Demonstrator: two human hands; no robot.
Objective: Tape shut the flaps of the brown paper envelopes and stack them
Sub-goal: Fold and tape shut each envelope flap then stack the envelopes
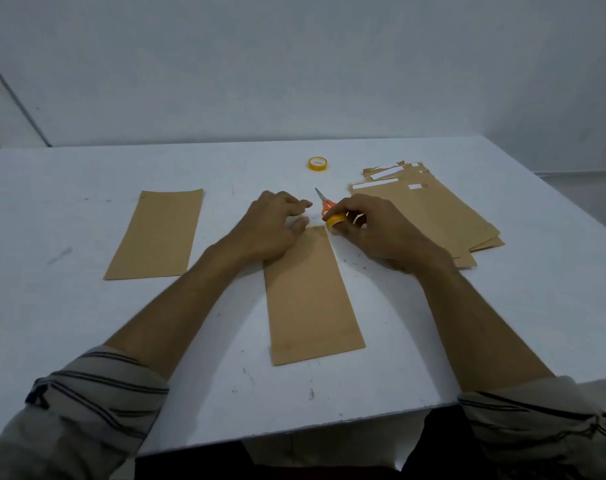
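head view, looking down on a white bench [86, 174]. a person's two bare hands reach in from rolled-up striped sleeves [97, 386].

one brown envelope [312, 296] lies lengthwise in the middle of the bench, with its far end at the hands. the left hand [272, 226] rests on the left corner of that far end, fingers bent. any clear tape is too faint to see, so it cannot be told whether this hand pinches a tape end. the right hand [377, 233] grips a small yellow roll [335, 221] just off the envelope's far right corner. orange-handled scissors [324, 202] lie just beyond, between the hands. a spare roll [316, 163] lies flat farther back, untouched.

to the left, well apart, a single envelope [156, 233] lies flat with its flap out of sight. it is likely already sealed and the start of the stack. to the right lies a loose, fanned pile [433, 216] of envelopes. white strips show at their far ends, which suggests open flaps not yet taped.

judged from this, the task is at an early stage: perhaps one envelope is done, one is in hand, and most of the pile is left. the middle envelope seems to be at the taping step. cutting the tape, pressing it down and moving this envelope onto the left one remain.
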